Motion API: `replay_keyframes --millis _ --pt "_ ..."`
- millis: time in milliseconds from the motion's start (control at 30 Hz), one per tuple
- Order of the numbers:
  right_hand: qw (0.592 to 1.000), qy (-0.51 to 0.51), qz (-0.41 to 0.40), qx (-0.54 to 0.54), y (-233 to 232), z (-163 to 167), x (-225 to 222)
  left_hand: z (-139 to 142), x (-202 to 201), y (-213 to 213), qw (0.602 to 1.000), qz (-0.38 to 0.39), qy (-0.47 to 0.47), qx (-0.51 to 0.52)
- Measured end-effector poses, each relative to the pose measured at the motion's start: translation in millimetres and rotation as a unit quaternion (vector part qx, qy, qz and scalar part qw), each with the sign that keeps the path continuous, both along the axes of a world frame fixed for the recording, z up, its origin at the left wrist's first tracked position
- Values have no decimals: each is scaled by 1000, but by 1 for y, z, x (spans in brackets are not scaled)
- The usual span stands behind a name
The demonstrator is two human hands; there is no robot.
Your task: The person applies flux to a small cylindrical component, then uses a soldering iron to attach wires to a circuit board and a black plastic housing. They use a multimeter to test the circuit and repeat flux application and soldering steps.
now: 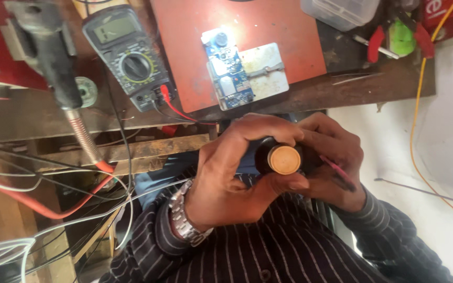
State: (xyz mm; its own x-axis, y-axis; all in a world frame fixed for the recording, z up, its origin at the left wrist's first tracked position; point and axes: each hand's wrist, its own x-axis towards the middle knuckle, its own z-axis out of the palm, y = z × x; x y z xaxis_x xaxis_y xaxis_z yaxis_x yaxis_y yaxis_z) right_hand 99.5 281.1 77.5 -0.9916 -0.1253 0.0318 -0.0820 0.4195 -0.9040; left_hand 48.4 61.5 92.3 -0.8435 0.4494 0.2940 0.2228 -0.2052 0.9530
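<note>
Cluttered wooden workbench [342, 86], multimeter [127, 55] at 11 o'clock, blue circuit board [229, 73] at 12. Left hand [237, 173], right hand [331, 162] both pinching small black round tin [281, 159], centre.

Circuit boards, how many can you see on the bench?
1. The blue circuit board lies on the white holder plate on the orange mat, right of the multimeter. Others may be hidden outside the view.

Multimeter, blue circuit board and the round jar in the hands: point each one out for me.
multimeter [132, 65], head view, on its round selector dial.
blue circuit board [228, 71], head view, on the board's middle.
round jar [283, 160], head view, on its tan circular face.
</note>
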Motion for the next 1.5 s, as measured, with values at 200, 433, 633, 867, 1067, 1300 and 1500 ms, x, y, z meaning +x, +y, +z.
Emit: replay_keyframes --millis 200,433,633,867,1067,1300,1500 --pt "997 -42 43 -42 19 -7 -1 -9 -14 0 994 -100 40 -6" --pt "981 14 -175 -84 50 -5 -5 -28 -32 14 982 22 165 -93" --pt "935 117 -330 48 122 -8 -11 -55 -52 -10 937 150 157 -272" --pt "913 150 -380 -8 157 -52 -16 -77 -69 -13 934 139 144 -295" --pt "910 184 -368 -40 179 -72 -26 -80 -72 -12 937 139 131 -292" --pt "798 202 -540 176 194 -82 -20 -81 -75 -14 939 146 129 -284" --pt "801 192 -489 287 181 -78 22 -85 -76 -13 940 147 133 -279"
